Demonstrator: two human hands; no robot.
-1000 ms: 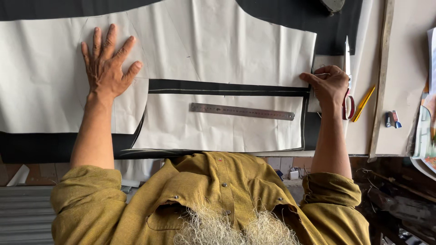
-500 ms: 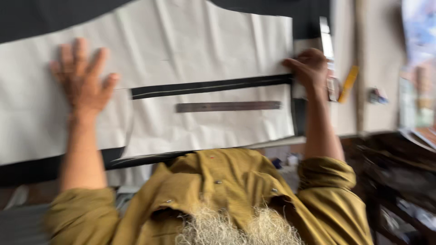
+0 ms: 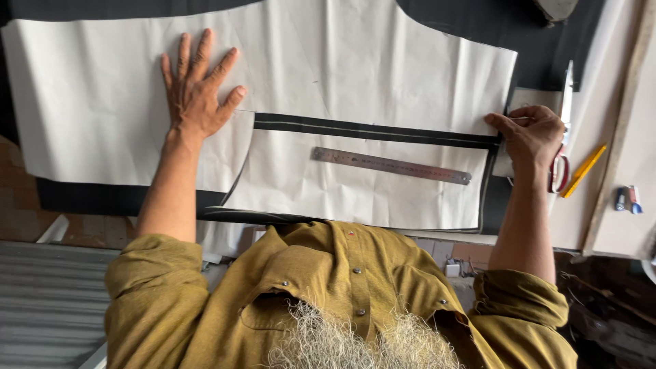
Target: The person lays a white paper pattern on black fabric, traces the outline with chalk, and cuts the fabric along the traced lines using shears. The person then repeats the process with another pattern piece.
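Head view, left hand (image 3: pixel 198 89) pressing flat with fingers spread wide on the large white paper pattern (image 3: pixel 328 61), right hand (image 3: pixel 531 134) pinching that pattern's right corner, steel ruler (image 3: pixel 391 165) lying on the smaller near paper piece (image 3: pixel 355 191), scissors (image 3: pixel 560 157) and yellow pencil (image 3: pixel 583 171) resting just right, black fabric (image 3: pixel 492 27) lying beneath.

So I count two white paper pattern pieces (image 3: pixel 328 68) on the black cloth (image 3: pixel 369 130). One steel ruler (image 3: pixel 391 165), one yellow pencil (image 3: pixel 583 171), one pair of scissors (image 3: pixel 562 137). Two hands (image 3: pixel 195 96).
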